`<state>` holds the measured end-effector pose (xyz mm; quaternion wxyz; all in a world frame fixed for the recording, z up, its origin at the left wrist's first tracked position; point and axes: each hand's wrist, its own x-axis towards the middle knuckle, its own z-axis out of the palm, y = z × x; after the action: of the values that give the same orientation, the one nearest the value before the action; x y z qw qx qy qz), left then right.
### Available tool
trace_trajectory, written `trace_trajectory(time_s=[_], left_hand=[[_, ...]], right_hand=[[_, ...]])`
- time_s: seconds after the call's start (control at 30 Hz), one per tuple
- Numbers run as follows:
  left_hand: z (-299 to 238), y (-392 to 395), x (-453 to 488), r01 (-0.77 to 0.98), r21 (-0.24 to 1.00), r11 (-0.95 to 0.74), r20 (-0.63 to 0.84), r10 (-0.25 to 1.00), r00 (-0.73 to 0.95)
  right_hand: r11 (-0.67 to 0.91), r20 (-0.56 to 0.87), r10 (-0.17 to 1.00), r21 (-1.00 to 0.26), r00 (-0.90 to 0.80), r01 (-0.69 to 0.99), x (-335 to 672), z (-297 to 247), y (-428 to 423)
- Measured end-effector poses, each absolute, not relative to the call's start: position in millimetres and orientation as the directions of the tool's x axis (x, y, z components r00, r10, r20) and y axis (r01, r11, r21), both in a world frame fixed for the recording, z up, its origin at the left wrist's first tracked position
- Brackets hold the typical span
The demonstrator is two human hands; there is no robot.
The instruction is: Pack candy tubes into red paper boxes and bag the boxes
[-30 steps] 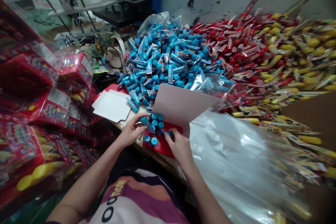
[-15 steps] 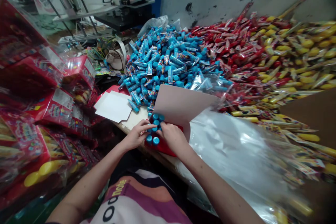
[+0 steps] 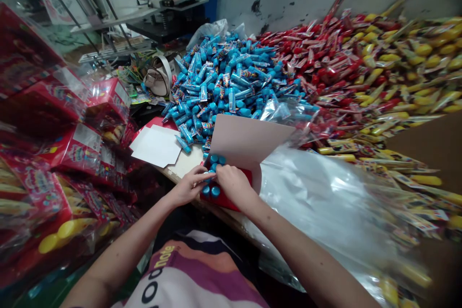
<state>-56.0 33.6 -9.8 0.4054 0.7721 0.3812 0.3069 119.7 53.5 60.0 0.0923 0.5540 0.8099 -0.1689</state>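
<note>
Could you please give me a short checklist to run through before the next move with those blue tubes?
1. Left hand on the tubes: ok, fingers touching them.
2. Right hand on the tubes: ok, resting on them.
3. Red card under the tubes: ok.
4. Pale flap raised behind the hands: ok.
5. All tubes standing in order: cannot tell, the hands hide some.
6. Stray tube beside the white cards: not ok, lying off the red card.

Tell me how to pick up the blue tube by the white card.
Pinch the blue tube around its middle from above: it lies on its side at the edge of the pile, and its long, thin body suits a pinch.
</note>
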Motion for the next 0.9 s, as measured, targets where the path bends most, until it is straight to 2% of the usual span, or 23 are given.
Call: trace_trajectory(time_s=[0.23, 0.43, 0.5, 0.57, 0.7, 0.9], left_hand=[[-11.8, 30.0, -51.9, 0.373, 0.845, -0.384, 0.165, 0.85, 0.501], [-14.5, 29.3, -56.5, 0.354, 0.865, -0.355, 0.17, 0.872, 0.459], [-14.6, 28.0, -56.4, 0.35, 0.866, -0.357, 0.179, 0.874, 0.451], [-13.5, 26.7, -54.4, 0.332, 0.87, -0.363, 0.187, 0.868, 0.459], [-8.1, 26.5, -49.5, 0.327, 0.859, -0.394, 0.199, 0.845, 0.496], [-3.1, 25.2, -47.9, 0.409, 0.804, -0.432, 0.211, 0.85, 0.482]], right_hand=[[0.232, -0.354, 0.895, -0.151, -0.272, 0.961, 118.9, 57.7, 52.5], [0.302, -0.325, 0.875, -0.211, -0.359, 0.929, 118.7, 37.5, 50.9], [0.316, -0.284, 0.874, -0.283, -0.394, 0.906, 127.4, 29.3, 52.1], [0.299, -0.185, 0.898, -0.412, -0.4, 0.861, 139.1, 21.0, 52.0], [0.179, 0.01, 0.974, -0.639, -0.225, 0.748, 160.5, 5.9, 42.7], [0.103, 0.058, 0.994, -0.751, -0.09, 0.652, 171.7, -9.2, 16.4]])
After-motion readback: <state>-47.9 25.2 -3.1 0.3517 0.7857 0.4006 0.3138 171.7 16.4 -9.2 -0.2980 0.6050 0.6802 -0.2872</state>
